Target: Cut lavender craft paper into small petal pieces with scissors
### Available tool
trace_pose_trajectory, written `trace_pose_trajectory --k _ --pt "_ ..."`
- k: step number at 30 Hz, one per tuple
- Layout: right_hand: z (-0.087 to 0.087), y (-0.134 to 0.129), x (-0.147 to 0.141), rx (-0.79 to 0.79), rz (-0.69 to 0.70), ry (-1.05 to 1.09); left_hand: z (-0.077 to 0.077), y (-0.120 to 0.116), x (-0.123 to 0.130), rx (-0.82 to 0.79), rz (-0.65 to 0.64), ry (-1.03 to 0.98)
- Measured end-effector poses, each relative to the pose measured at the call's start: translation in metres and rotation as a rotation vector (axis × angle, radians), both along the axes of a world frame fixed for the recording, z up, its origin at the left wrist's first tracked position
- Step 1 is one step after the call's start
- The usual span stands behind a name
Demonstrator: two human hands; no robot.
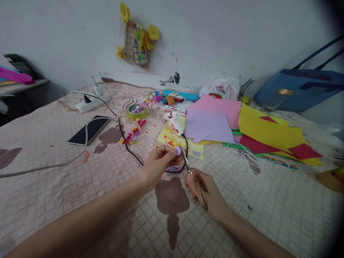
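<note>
Between the thumb and fingers of my left hand (159, 161) is a small piece of lilac paper (177, 150). My right hand (201, 188) grips a pair of scissors (185, 160), their blades pointing up and away, close beside the lilac piece. Whether the blades touch the paper I cannot tell. Just beyond my hands, small yellow and pink cut pieces (170, 139) lie on a pale yellow sheet (162, 136). A white glue gun (176, 127) rests there with its black cord looping round toward my fingers. To the left lies a red strip decorated with small paper flowers (134, 132).
Lilac paper (206, 123), pink paper (225, 107) and yellow paper (268, 129) are stacked at right, near white string (244, 161). A roll of tape (136, 112), a dark phone (88, 129) and a power strip (92, 103) stand left. A blue bag (301, 89) leans at the back right.
</note>
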State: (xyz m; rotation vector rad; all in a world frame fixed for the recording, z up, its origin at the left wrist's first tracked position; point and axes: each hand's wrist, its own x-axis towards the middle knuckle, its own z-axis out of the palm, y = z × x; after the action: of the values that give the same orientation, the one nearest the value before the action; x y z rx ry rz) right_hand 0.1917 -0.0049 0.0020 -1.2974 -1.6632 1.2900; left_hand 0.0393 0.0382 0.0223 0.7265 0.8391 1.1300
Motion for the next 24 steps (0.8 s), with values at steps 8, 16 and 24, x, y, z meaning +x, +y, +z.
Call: trace_pose_trajectory --k 8,16,24 --pt "-0.0058 0.0022 -0.0007 0.008 -0.039 -0.030 -0.0043 0.0011 0.0000 0.004 0.000 -0.002" --pt "-0.0042 0.0011 -0.0004 0.016 -0.035 -0.043 -0.0036 0.0000 0.0003 -0.002 0.019 0.020" --pt "-0.0069 0.0022 0.0001 0.012 -0.025 -0.037 -0.0047 0.0005 -0.0005 -0.003 0.013 0.014"
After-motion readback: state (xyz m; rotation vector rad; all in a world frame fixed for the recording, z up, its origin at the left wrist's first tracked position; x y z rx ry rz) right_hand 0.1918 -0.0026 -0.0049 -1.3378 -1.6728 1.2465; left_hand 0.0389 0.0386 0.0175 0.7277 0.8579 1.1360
